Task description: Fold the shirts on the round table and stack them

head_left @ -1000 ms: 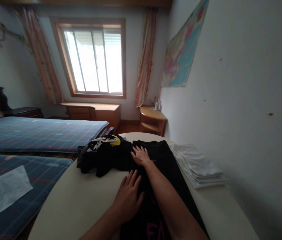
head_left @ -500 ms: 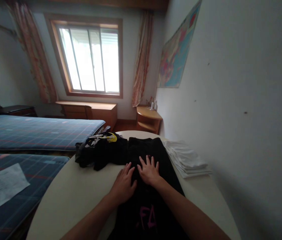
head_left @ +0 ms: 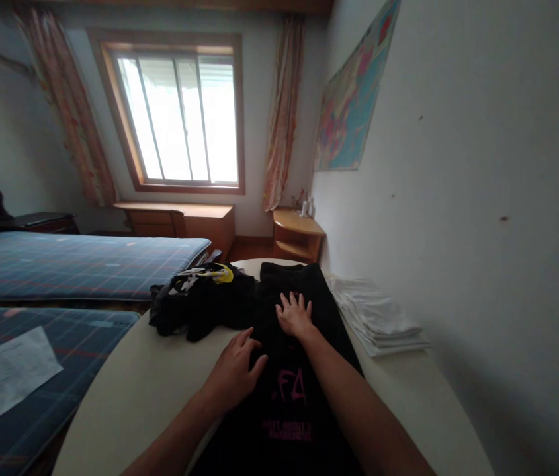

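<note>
A long black garment with pink lettering [head_left: 289, 387] lies lengthwise in front of me on the pale round table [head_left: 140, 383]. My right hand [head_left: 295, 315] rests flat on its upper part, fingers spread. At the garment's left edge is my left hand [head_left: 237, 362], its thumb held apart from the fingers and nothing in it. Left of the far end sits a bunched heap of black clothes [head_left: 210, 304] with a yellow and white print. To the right, a stack of folded white cloths [head_left: 378, 317] lies close beside the garment.
Beds with blue plaid mattresses [head_left: 81, 261] stand along the left, and a printed sheet of paper [head_left: 6, 383] lies on the nearer one. The white wall [head_left: 458, 277] runs close on the right. A desk [head_left: 200, 211] and a small corner shelf [head_left: 299, 223] stand beyond.
My right hand has slid forward along the garment. My left hand has come back slightly to the left. The garment has shifted away from me, and more of its lettering shows.
</note>
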`<state>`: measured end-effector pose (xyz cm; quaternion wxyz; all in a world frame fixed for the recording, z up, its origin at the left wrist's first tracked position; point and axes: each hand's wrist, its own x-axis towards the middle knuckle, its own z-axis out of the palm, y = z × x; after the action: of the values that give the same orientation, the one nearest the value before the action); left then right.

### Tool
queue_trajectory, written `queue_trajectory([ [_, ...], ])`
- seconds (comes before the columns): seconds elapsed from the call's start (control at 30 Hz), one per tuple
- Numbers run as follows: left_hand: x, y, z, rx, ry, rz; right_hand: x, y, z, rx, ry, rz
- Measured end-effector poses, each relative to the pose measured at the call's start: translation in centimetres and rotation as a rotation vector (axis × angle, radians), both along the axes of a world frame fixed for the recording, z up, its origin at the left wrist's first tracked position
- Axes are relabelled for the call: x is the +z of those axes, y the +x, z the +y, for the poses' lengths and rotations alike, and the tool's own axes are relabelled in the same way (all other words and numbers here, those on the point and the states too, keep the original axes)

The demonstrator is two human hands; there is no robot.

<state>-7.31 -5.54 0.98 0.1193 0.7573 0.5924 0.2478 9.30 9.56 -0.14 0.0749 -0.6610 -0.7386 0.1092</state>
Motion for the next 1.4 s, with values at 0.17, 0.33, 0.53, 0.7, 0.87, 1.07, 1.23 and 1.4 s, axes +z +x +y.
queue_trajectory([
  [0.17, 1.5, 0.0, -1.3, -0.022, -0.051, 0.048, 0.1, -0.4, 2.9, -0.023, 0.022, 0.012],
  [0.33, 2.3, 0.4, -1.9, 0.012, -0.128, 0.154, 0.4, 0.1, 2.6, 0.025, 0.068, 0.043],
  [0.53, 3.4, 0.4, -2.9, -0.015, -0.25, 0.153, 0.9, 2.6, -2.4, 0.197, 0.16, 0.108],
  [0.7, 5.8, 0.1, -4.7, -0.259, -0.282, -0.012, 2.1, 5.3, -8.0, 0.492, 0.152, 0.188],
  [0.87, 6.8, -0.2, -5.2, -0.61, -0.693, -0.204, 3.0, 7.1, -12.5, 0.591, 0.053, 0.281],
  [1.07, 4.2, 0.0, -3.5, -0.619, -0.969, -0.364, 3.3, 8.4, -15.7, 0.579, 0.006, 0.401],
  [1.23, 2.0, -0.6, -1.6, -0.292, -0.04, -0.125, 5.4, 7.7, -19.5, 0.783, -0.067, 0.343],
  [1.4, -0.4, -2.0, 0.1, -0.315, 0.057, -0.066, 5.6, 4.6, -23.5, 1.025, -0.112, 0.359],
])
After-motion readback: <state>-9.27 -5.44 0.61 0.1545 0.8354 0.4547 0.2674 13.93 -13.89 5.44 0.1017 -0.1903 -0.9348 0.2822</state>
